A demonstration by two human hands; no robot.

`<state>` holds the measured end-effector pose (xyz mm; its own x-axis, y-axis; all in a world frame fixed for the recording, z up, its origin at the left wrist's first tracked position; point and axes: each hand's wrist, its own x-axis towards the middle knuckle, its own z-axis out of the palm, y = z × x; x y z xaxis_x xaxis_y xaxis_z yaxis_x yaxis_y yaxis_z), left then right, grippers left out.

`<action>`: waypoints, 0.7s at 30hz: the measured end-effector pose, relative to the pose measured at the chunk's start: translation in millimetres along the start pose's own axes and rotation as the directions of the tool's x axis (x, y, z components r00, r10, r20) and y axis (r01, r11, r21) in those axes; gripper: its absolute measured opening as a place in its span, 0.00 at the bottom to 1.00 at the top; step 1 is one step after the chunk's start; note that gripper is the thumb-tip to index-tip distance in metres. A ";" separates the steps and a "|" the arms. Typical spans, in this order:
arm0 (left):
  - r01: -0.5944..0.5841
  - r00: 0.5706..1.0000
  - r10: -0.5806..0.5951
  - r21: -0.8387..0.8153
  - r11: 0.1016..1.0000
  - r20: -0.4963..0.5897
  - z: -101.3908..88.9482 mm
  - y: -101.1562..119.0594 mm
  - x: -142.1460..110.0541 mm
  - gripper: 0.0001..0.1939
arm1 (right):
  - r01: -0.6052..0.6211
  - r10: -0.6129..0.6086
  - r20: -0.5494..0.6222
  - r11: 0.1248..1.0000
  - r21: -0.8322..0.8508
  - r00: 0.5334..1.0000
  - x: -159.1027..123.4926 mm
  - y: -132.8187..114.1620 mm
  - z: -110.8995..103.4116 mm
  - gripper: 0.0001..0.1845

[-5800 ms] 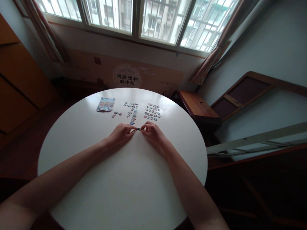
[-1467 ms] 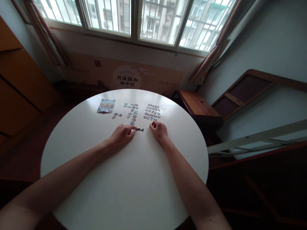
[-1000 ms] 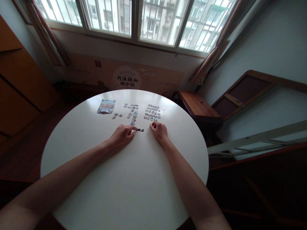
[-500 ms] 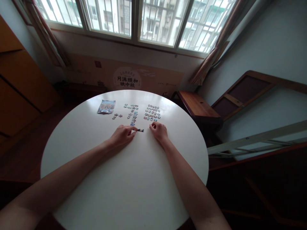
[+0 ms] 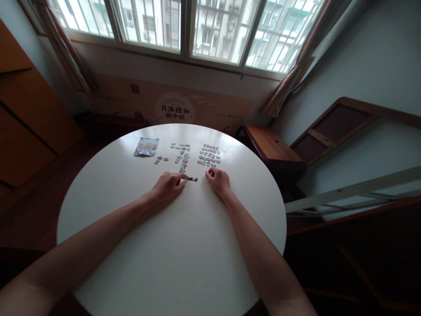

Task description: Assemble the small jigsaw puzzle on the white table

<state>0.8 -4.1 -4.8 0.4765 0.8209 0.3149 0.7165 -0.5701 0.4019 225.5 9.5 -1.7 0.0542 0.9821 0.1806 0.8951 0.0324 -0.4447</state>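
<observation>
The left hand [image 5: 169, 185] pinches the left end of a short dark strip of joined puzzle pieces [image 5: 192, 179] at the middle of the round white desk [image 5: 164, 250]. The right hand [image 5: 219, 180] rests just beside the strip's other end, apart from it, fingers curled closed; whether they hold a piece I cannot tell. Beyond the strip lie a narrow joined column [image 5: 183, 163], scattered loose pieces [image 5: 180, 147] and, to the right, neat rows of pieces [image 5: 210, 154], with a picture sheet [image 5: 146, 147] at far left
</observation>
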 end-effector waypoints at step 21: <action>0.013 1.000 -0.013 0.044 0.999 0.010 2.2 3.9 2.0 0.09 | 0.037 -0.037 -0.055 0.999 -0.004 0.998 2.8 0.7 3.0 0.10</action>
<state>5.7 -4.6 -4.5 0.4719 0.8286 0.3014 0.7441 -0.5576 0.3679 225.0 12.9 -4.1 0.0455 0.9684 0.2452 0.8982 0.0678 -0.4343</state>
